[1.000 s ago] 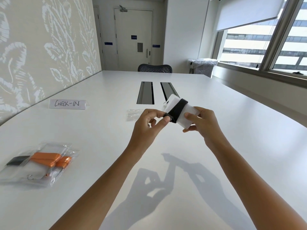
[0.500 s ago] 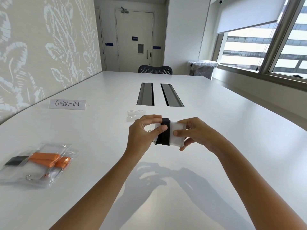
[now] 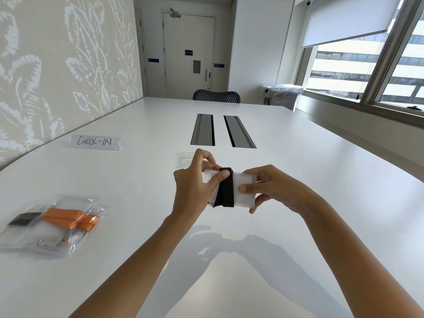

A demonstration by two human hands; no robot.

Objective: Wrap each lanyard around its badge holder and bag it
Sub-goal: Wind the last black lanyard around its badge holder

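Lowered badge holder [image 3: 243, 200], black lanyard [image 3: 226, 192] banding its frosted middle, left grip [image 3: 192, 187] and right grip [image 3: 273, 187] pinching it.

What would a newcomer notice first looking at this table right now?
Dead centre, the left hand pinches a black lanyard wound around a frosted badge holder that the right hand grips. Next come the bright orange lanyard, already bagged at the near left, and the handwritten CHECK-IN sign farther back on the left.

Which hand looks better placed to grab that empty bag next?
Probably the left hand: the empty bag lies on the table just beyond it, while the right hand grips the wrapped badge holder by its other end.
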